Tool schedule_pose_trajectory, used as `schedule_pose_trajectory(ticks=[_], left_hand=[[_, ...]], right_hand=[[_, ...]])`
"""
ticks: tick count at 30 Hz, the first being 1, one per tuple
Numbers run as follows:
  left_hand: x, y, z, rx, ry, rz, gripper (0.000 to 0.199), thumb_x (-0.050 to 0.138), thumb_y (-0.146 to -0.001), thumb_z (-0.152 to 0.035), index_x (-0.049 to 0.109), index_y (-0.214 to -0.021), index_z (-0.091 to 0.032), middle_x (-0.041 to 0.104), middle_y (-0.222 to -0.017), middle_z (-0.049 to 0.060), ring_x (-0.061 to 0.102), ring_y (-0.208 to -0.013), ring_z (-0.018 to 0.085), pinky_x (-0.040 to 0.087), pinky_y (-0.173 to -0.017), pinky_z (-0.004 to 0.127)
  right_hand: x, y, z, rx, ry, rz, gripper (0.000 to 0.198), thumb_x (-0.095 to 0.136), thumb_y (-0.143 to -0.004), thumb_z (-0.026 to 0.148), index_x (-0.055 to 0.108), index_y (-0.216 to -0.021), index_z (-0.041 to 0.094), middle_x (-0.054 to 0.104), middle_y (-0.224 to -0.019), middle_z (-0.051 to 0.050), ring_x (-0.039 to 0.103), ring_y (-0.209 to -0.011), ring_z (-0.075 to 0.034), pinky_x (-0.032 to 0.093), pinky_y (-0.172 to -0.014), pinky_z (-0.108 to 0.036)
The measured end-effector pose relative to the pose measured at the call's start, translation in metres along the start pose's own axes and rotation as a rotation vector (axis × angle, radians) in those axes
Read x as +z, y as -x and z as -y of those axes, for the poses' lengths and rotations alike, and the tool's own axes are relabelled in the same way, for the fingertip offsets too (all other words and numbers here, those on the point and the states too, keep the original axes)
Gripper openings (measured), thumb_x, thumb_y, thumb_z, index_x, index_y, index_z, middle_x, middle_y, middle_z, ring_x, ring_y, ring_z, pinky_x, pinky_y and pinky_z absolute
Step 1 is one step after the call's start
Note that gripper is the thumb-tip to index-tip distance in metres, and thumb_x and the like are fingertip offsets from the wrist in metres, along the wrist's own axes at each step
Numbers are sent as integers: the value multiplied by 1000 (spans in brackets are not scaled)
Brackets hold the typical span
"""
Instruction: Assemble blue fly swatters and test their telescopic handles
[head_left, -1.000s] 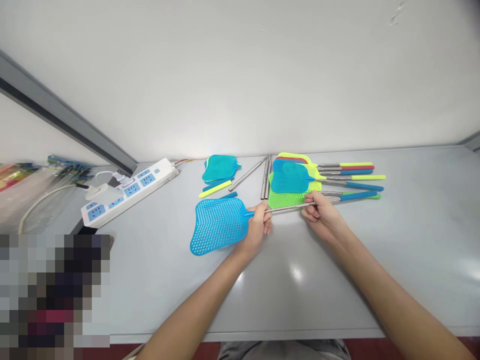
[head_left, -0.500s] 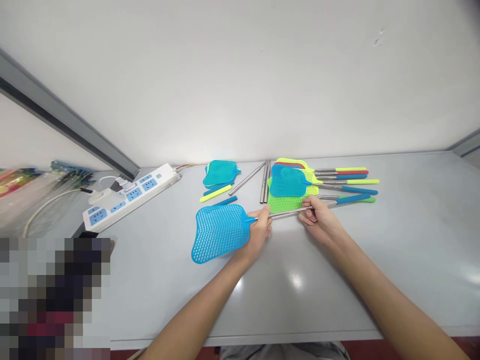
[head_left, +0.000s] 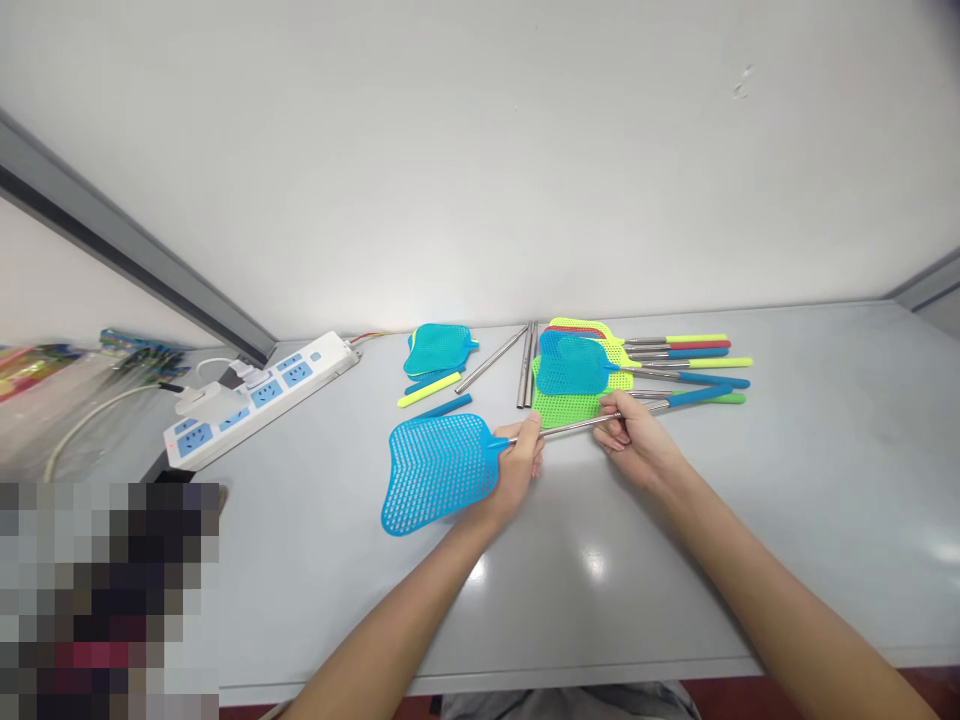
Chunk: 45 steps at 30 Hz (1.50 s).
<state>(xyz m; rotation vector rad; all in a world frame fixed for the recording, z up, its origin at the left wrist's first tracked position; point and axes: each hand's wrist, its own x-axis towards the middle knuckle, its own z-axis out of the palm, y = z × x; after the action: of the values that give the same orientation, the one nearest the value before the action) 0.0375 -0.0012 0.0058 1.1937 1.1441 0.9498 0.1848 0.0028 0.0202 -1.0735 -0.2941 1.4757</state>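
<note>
Both my hands hold one blue fly swatter (head_left: 441, 474) above the front of the table, its perforated head to the left and its blue handle to the right. My left hand (head_left: 519, 465) grips the metal rod close to the head. Farther along the rod, beside the handle, my right hand (head_left: 628, 438) has its fingers closed around it. Behind my right hand lies a pile of fly swatters with a green head (head_left: 570, 408), a blue head (head_left: 574, 365) and colored handles. Bare metal rods (head_left: 525, 370) rest left of that pile.
Loose swatter heads (head_left: 439, 350) are stacked at the back, with a yellow handle sleeve (head_left: 429, 390) and blue sleeves (head_left: 448, 406) in front. A white power strip (head_left: 262, 398) with plugs and cables stands at the left, near plastic packaging (head_left: 82, 420). A wall borders the table's back.
The view has shifted very slightly. Both hands keep their grip on the blue fly swatter, and the things on the table lie as before.
</note>
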Motion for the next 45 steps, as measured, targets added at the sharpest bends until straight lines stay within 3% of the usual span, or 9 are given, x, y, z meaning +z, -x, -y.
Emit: schedule_pose_trajectory(ticks=[27, 45], left_hand=[[1, 4, -4, 21, 19, 27, 47, 36, -80, -46, 33, -42, -18, 32, -35, -4, 34, -37, 8, 28, -42, 21], [0, 7, -5, 59, -206, 29, 47, 30, -82, -44, 37, -43, -17, 36, -38, -3, 38, -42, 10, 27, -47, 23]], right_hand=[[7, 8, -1, 52, 43, 60, 24, 57, -65, 15, 38, -50, 17, 31, -34, 9, 19, -30, -2, 19, -27, -14], [4, 7, -1, 100, -66, 84, 24, 51, -68, 13, 39, -48, 17, 31, -33, 7, 18, -30, -3, 20, -28, -16]])
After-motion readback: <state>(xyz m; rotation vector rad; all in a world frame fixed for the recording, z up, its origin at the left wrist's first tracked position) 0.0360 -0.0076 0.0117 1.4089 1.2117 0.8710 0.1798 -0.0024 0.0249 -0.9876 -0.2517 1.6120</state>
